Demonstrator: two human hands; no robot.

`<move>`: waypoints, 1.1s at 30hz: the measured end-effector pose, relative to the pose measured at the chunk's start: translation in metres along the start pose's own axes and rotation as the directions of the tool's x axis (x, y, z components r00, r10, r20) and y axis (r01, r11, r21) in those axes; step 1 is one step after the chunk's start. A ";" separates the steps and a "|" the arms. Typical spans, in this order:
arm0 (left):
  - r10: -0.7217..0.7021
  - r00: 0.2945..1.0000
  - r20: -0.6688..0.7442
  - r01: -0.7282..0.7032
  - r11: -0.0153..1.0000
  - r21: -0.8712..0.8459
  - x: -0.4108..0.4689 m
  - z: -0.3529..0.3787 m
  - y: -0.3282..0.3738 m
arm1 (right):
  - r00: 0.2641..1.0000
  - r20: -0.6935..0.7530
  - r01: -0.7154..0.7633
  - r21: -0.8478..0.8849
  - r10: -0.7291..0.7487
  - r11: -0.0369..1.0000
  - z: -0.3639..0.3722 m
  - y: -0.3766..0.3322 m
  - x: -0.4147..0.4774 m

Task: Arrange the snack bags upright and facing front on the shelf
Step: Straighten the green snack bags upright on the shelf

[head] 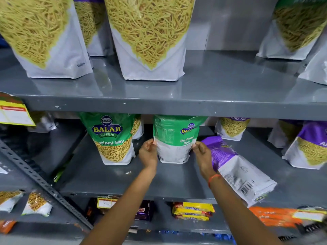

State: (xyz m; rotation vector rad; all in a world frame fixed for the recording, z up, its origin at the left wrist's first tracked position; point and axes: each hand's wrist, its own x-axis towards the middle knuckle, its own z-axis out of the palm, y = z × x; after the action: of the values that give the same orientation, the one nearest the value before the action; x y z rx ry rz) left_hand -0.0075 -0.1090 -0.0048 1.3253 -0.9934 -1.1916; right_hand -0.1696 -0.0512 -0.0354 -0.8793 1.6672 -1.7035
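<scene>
Both arms reach fwd, far. Left hand [148, 152] & right hand [202, 152] face each other, fingers curled, pinching inward. Band on right wrist.

The upper shelf [159, 105] is hiding the green bags' [175, 137] tops; above it, the frame is cutting off the white bags [150, 41].

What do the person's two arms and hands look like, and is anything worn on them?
Both forearms are bare, with no sleeves in view and no gloves. The right hand has a thin orange thread band tied around its wrist. The left hand and its wrist carry nothing: no watch, ring or band can be seen.
</scene>
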 end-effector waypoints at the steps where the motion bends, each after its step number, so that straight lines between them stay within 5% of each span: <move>1: 0.121 0.992 -0.028 -0.118 0.989 0.092 -0.010 0.003 -0.004 | 1.000 -0.007 0.013 -0.008 -0.013 1.000 0.000 0.001 -0.001; 4: 0.336 0.935 0.109 -0.353 0.905 0.239 -0.052 0.009 -0.024 | 0.998 -0.029 0.055 -0.025 -0.055 0.998 0.002 0.006 -0.016; 10: 0.265 0.949 0.170 -0.267 0.964 -0.015 -0.070 0.006 -0.042 | 0.998 0.008 0.055 0.047 -0.055 0.997 0.024 0.017 -0.075; 15: 0.231 0.949 0.212 -0.240 0.971 0.015 -0.051 0.003 -0.037 | 0.992 0.123 0.023 0.064 -0.031 0.998 0.037 0.013 -0.083; 20: 0.187 0.927 0.324 -0.210 0.977 0.035 -0.034 -0.008 -0.039 | 0.998 -0.068 0.006 0.057 -0.002 0.998 0.018 0.000 -0.041; 25: -0.012 0.814 0.581 -0.013 0.999 0.039 0.003 -0.024 -0.019 | 0.939 0.328 -0.087 -0.056 0.101 0.995 0.010 -0.007 0.002; 27: -0.107 0.765 0.635 0.104 0.994 0.043 0.017 -0.028 -0.013 | 0.956 0.278 -0.078 -0.058 0.091 0.995 0.009 0.000 -0.002; 33: -0.179 0.778 0.602 0.171 0.983 0.070 0.027 -0.026 -0.020 | 0.999 -0.046 0.004 -0.054 -0.007 0.999 0.026 0.019 -0.039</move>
State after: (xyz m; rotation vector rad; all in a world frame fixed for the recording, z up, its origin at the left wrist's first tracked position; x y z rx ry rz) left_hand 0.0208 -0.1291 -0.0288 1.0670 -1.3463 -1.8281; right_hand -0.1257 -0.0369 -0.0567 -0.8762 1.7495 -1.7017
